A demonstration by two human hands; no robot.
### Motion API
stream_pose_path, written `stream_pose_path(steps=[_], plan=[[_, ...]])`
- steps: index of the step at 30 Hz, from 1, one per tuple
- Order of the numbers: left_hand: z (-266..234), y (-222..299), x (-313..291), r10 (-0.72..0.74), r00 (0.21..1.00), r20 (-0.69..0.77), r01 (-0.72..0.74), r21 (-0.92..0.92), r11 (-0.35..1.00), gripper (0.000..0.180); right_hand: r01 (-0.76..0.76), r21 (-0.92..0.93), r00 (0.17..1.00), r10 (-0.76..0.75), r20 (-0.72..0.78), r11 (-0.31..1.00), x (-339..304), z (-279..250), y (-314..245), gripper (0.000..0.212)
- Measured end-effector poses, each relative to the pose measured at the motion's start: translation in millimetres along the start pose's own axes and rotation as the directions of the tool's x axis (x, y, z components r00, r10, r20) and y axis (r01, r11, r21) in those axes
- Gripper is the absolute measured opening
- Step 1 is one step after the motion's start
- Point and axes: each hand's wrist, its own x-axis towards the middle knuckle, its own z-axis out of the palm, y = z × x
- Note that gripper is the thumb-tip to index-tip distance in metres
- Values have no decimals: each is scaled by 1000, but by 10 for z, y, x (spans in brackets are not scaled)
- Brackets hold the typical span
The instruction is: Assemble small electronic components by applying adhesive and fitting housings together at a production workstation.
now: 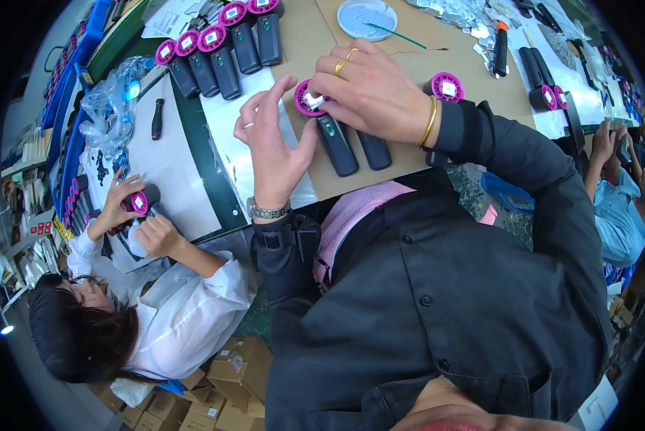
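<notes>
On the brown work surface in front of me lies a handheld device with a black handle [337,147] and a round magenta head [304,108], perhaps a small fan. My right hand [380,93] reaches over its head, with thumb and fingertips pinching a small white piece [314,100] against it. Beside the head, my left hand [278,136] has its fingers spread and thumb apart, gripping nothing. A second black handle [374,149] lies just to the right, partly under my right hand. Another magenta head [447,87] shows beyond my right wrist.
Several similar devices [225,72] lie in a row at the far left. A round white dish [367,19] with a green stick [398,34] stands at the back. An orange-and-black cutter [501,49] lies far right. A black screwdriver [157,119] lies by a co-worker [168,316] at left.
</notes>
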Motion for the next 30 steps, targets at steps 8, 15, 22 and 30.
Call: stream_pose_path(steps=[8, 15, 22, 30], plan=[[22, -30, 28, -7, 1000, 12, 6, 19, 1000, 78, 60, -85, 998, -61, -6, 995, 70, 85, 121, 22], [29, -50, 27, -3, 1000, 20, 2, 48, 999, 80, 71, -130, 997, -66, 41, 989, 167, 120, 132, 24], [22, -59, 48, 5, 1000, 31, -7, 68, 998, 82, 58, -257, 973, 3, 232, 965, 307, 96, 80, 27], [4, -51, 58, 3, 1000, 19, -4, 84, 996, 84, 48, -155, 993, -31, 116, 987, 219, 143, 51, 26]])
